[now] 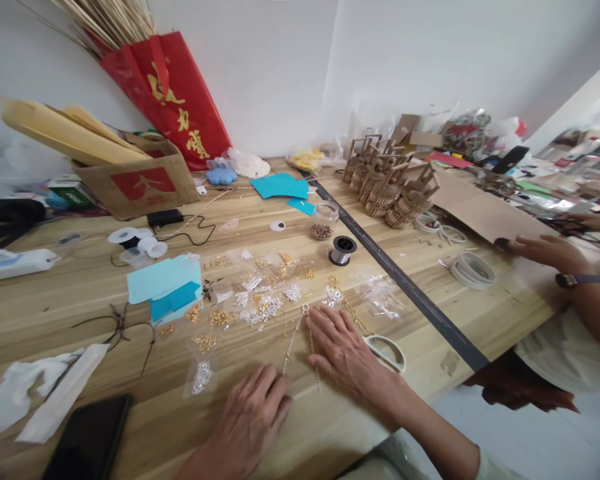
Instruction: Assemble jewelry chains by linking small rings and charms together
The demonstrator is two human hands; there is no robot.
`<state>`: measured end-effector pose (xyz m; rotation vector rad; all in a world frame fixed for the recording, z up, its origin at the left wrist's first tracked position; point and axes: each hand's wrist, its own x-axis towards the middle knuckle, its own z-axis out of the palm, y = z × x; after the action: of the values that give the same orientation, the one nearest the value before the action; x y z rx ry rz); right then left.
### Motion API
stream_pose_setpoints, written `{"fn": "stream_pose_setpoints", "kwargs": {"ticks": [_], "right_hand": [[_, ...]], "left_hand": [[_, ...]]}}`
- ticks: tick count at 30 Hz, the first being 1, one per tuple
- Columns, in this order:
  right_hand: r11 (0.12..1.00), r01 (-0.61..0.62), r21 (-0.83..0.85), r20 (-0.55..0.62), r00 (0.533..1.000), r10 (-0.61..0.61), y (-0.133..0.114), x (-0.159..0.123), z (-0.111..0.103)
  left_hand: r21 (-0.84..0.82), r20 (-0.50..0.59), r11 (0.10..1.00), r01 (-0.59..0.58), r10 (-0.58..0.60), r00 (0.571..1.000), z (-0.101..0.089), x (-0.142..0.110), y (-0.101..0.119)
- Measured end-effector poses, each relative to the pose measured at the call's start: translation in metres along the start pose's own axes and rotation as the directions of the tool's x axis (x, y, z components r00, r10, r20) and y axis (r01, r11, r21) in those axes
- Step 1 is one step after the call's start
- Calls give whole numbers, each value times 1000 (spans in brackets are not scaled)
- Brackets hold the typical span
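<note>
A thin silver chain (293,340) lies on the wooden table, running from a small ring (305,309) down to the fingertips of my left hand (253,420). Those fingers are bent and drawn together at the chain's lower end. My right hand (343,350) rests palm down with fingers stretched out, its fingertips beside the ring. Another strand of the chain hangs out past its thumb; what lies beneath the palm is hidden. White-handled scissors (387,353) lie partly under my right wrist, and a gold chain (350,307) stretches just beyond that hand.
Small bags of silver findings (265,308) and gold findings (221,318) spread ahead. Around them are a wire spool (343,250), blue paper (165,280), a phone (89,437) and small wooden baskets (390,187). At right, a co-worker's hand (545,252) is over a cardboard sheet (480,203).
</note>
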<state>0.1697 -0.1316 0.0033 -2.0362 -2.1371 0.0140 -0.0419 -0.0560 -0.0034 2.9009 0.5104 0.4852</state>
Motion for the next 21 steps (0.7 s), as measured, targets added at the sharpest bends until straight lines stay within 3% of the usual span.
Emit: {"fn": "stream_pose_setpoints", "kwargs": {"ticks": [5, 13, 16, 21], "right_hand": [[999, 38, 13, 23, 999, -38, -12, -16, -2], [989, 40, 142, -27, 999, -36, -23, -30, -19], [970, 10, 242, 51, 998, -22, -28, -33, -23], [967, 59, 247, 106, 990, -88, -30, -35, -14]], "left_hand": [[-16, 77, 999, 50, -49, 996, 4, -2, -5], [-184, 114, 979, 90, -70, 991, 7, 0, -10], [-245, 130, 962, 121, -91, 987, 8, 1, -12], [-259, 149, 953, 157, -122, 981, 9, 0, -13]]}}
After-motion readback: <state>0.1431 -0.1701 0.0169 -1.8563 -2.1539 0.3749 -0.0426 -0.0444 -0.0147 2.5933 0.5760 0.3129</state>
